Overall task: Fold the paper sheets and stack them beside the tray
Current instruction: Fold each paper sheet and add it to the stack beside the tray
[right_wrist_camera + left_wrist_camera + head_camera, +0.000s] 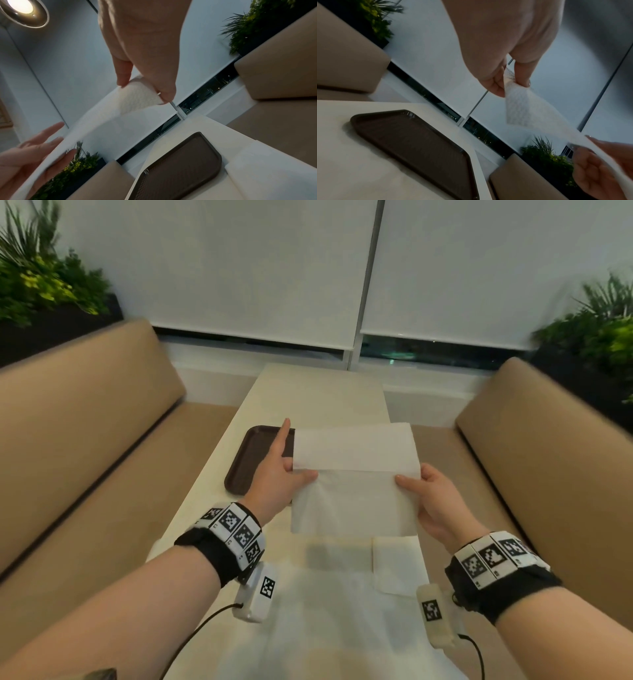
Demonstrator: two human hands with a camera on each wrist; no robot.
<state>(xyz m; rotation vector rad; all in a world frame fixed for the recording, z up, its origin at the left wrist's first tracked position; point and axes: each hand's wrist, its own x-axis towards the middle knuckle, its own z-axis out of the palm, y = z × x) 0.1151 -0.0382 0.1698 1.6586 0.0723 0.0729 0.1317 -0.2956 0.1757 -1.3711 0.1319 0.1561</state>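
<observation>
Pinching the limp, light paper sheet (356, 474) at both side edges, the left hand (279, 474) and right hand (435, 498) held it above the table (318, 392); edge grips likely suited it.

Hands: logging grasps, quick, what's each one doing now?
Left hand: pinches the left edge of the paper sheet, index finger extended.
Right hand: pinches the sheet's right edge.

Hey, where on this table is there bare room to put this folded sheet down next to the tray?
Bare table lies beyond the brown tray, toward the window, and right of the tray under the lifted sheet that the left hand and right hand pinch. The near end is crowded: a folded sheet and flat paper cover it.
</observation>
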